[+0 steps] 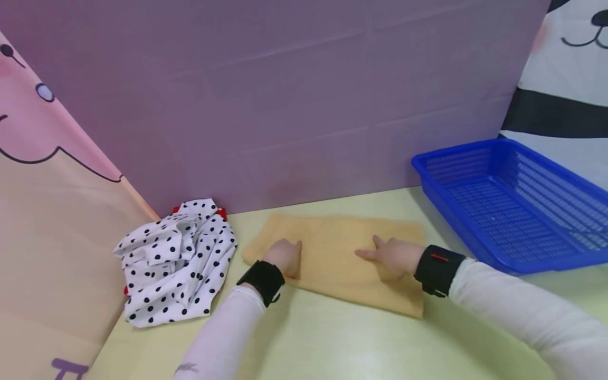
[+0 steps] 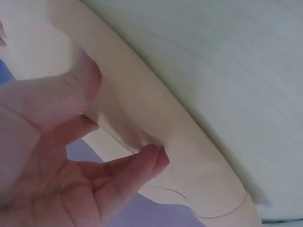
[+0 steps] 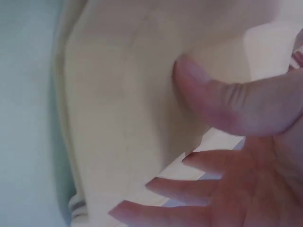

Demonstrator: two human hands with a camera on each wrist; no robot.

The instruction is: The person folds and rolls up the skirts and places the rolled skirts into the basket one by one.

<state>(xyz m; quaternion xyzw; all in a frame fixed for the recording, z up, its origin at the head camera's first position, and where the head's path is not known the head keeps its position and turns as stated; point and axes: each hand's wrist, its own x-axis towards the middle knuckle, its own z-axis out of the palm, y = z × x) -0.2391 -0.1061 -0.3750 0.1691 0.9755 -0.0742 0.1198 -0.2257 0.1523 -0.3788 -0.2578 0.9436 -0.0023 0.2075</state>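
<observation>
A yellow cloth (image 1: pixel 332 248) lies spread flat on the pale table, its long side running left to right. My left hand (image 1: pixel 285 256) rests on its left part near the front edge. In the left wrist view, the left fingertips (image 2: pixel 158 156) touch the cloth (image 2: pixel 203 165), with the thumb apart from them. On the right part, my right hand (image 1: pixel 391 256) lies with thumb and forefinger spread. The right wrist view shows the right thumb (image 3: pixel 189 78) against the fabric (image 3: pixel 113 104) and the other fingers stretched out, nothing gripped.
A crumpled white cloth with black dots (image 1: pixel 176 269) sits at the left, with bits of red (image 1: pixel 221 212) showing behind it. At the right stands a blue plastic basket (image 1: pixel 446 211). A purple backdrop (image 1: pixel 294 105) closes off the table's far edge.
</observation>
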